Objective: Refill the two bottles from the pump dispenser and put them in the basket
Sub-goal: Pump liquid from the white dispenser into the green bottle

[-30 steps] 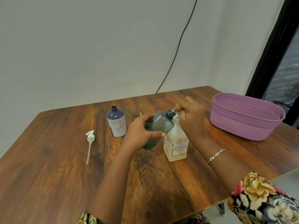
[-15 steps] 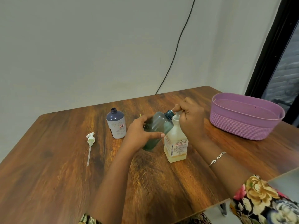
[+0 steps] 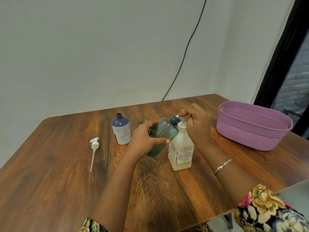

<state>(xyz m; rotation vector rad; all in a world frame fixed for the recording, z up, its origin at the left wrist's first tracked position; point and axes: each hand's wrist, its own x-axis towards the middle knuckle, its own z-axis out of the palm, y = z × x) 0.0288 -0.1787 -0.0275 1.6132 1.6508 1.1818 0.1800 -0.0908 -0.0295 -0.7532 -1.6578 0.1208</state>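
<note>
Finding: the teal bottle (image 3: pixel 161 136) is tilted in my left hand (image 3: pixel 145 141), fingers and thumb wrapped round its body, its open neck raised to the spout of the pump dispenser (image 3: pixel 181 148). The dispenser stands upright on the table (image 3: pixel 50 181), just beside the bottle. My right hand (image 3: pixel 197 124) is curled over the pump head, fingertips closed on the spout end; how far the head is pressed I cannot tell. The blue bottle (image 3: pixel 120 129) stands uncapped, apart to the left, with a loose pump (image 3: pixel 94 144) lying flat beyond it. The basket (image 3: pixel 250 129) sits well to the right, nothing visible in it.

Risks, as I judge them: the neck is narrow and meets the spout at an angle, so a small drift of my left hand would send liquid down the outside onto the wood. A hard off-centre press could tip the dispenser, which looks nearly drained and light. The tilted bottle may also spill back once it holds liquid.
</note>
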